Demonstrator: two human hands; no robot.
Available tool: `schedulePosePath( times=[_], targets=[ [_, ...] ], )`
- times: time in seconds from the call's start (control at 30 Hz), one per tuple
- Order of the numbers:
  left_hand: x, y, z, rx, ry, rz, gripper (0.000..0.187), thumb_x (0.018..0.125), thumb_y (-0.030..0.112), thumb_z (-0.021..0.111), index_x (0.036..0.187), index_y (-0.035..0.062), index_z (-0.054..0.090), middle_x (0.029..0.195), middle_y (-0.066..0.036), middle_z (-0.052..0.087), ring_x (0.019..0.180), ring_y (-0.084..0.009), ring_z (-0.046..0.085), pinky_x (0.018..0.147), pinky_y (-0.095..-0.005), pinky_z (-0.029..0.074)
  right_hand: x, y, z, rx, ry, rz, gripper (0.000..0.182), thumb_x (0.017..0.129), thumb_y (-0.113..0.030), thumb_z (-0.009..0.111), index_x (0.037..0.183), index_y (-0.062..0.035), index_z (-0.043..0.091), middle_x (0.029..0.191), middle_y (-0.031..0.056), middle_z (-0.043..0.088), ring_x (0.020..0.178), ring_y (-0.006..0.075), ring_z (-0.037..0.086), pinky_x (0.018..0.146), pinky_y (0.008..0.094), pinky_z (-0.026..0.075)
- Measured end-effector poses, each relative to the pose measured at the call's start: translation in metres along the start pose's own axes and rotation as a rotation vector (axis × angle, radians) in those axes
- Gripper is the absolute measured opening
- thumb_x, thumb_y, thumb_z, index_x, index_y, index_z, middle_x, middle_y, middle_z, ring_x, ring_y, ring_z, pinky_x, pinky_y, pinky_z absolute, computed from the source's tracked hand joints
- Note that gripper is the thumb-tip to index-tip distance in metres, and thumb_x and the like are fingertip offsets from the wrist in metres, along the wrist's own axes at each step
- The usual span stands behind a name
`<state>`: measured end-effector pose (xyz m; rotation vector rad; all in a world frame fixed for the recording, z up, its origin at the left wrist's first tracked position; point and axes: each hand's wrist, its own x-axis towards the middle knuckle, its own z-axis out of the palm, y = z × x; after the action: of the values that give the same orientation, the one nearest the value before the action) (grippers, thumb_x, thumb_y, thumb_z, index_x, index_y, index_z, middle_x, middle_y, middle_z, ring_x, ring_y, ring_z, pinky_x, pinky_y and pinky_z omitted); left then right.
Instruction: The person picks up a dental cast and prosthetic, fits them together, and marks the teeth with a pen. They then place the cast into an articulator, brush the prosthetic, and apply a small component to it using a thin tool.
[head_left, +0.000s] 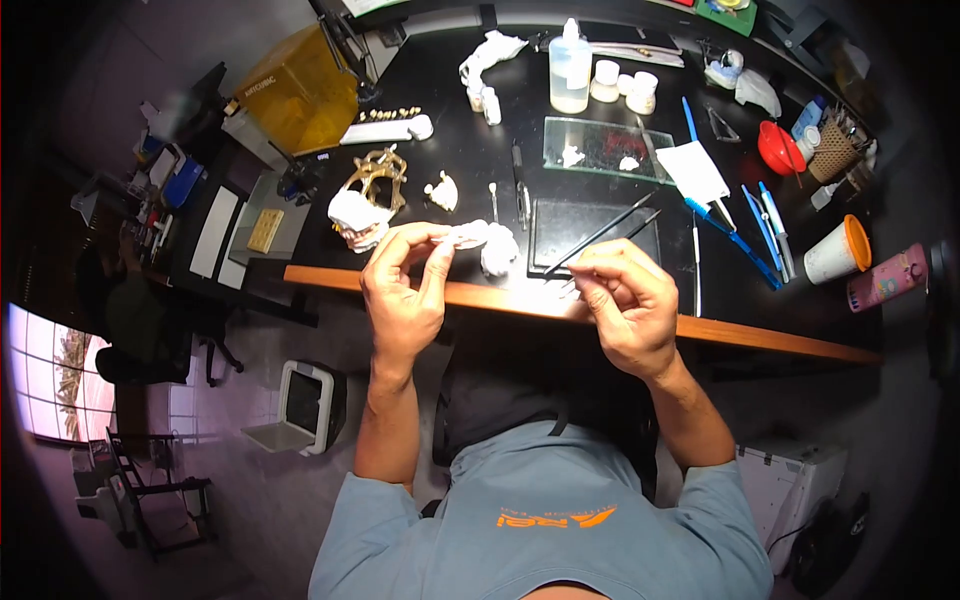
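A small white plaster piece is pinched in the fingertips of the left hand, raised above the counter edge so it can be reached. A thin dark brush is gripped by the right hand, tip angled away.

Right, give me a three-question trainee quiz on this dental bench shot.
1. True or false: the left hand holds a small white plaster piece.
2. Which hand holds the thin dark tool?
A. left
B. right
C. neither
3. Fill in: the glass slab lies just in front of the clear ____ at the back of the black table.

Key
1. True.
2. B, the right hand pinches it, tip pointing away over the dark pad.
3. Bottle.
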<state>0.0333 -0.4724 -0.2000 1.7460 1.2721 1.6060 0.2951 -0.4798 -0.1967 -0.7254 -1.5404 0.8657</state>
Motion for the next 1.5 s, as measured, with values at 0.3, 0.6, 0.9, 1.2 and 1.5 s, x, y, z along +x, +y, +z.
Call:
schedulePosePath(
  times=[0.3, 0.6, 0.9, 1.2, 1.5],
  targets=[
    [0.102, 0.02, 0.057, -0.211, -0.512, 0.044, 0.014, 0.1, -0.001, 0.07, 0.114, -0.004, 0.068, 0.107, -0.01, 0.075, 0.103, -0.0155, 0.073, 0.095, -0.0295, 0.058, 0.102, -0.017, -0.042, -0.007, -0.064, 0.022, 0.013, 0.099, -0.001, 0.072, 0.111, 0.0028, 0.076, 0.099, 0.0067, 0.077, 0.088, 0.0095, 0.071, 0.082, 0.0239, 0.058],
    [0.145, 0.008, 0.107, -0.246, -0.633, 0.159, 0.014, 0.097, 0.002, 0.075, 0.11, -0.003, 0.073, 0.101, -0.008, 0.077, 0.094, -0.0132, 0.075, 0.089, -0.0294, 0.06, 0.122, 0.028, -0.082, 0.095, -0.113, 0.173, 0.016, 0.1, -0.004, 0.074, 0.114, 0.0029, 0.074, 0.102, 0.007, 0.076, 0.092, 0.0109, 0.071, 0.085, 0.0263, 0.059],
    [0.129, -0.01, 0.111, -0.258, -0.495, 0.21, 0.014, 0.093, 0.001, 0.08, 0.104, -0.0048, 0.074, 0.097, -0.01, 0.076, 0.091, -0.0159, 0.077, 0.085, -0.0293, 0.063, 0.113, 0.041, -0.07, 0.132, -0.165, 0.176, 0.014, 0.099, 0.001, 0.072, 0.111, 0.0055, 0.073, 0.111, 0.009, 0.068, 0.102, 0.0141, 0.069, 0.094, 0.0284, 0.056],
    [0.126, -0.016, 0.113, -0.248, -0.472, 0.24, 0.013, 0.092, 0.0, 0.08, 0.103, -0.0056, 0.074, 0.095, -0.011, 0.077, 0.089, -0.0166, 0.078, 0.084, -0.0289, 0.063, 0.108, 0.048, -0.064, 0.206, -0.124, 0.229, 0.016, 0.1, 0.0, 0.071, 0.116, 0.0039, 0.072, 0.11, 0.0079, 0.071, 0.101, 0.0133, 0.069, 0.093, 0.0276, 0.056],
    [0.126, -0.019, 0.114, -0.24, -0.452, 0.327, 0.012, 0.091, 0.0, 0.081, 0.102, -0.0039, 0.076, 0.094, -0.01, 0.077, 0.088, -0.0157, 0.078, 0.082, -0.0281, 0.063, 0.109, 0.043, -0.061, 0.026, -0.084, 0.088, 0.011, 0.098, 0.004, 0.071, 0.108, 0.0039, 0.075, 0.104, 0.0081, 0.071, 0.094, 0.0141, 0.072, 0.085, 0.0261, 0.059]
  ],
)
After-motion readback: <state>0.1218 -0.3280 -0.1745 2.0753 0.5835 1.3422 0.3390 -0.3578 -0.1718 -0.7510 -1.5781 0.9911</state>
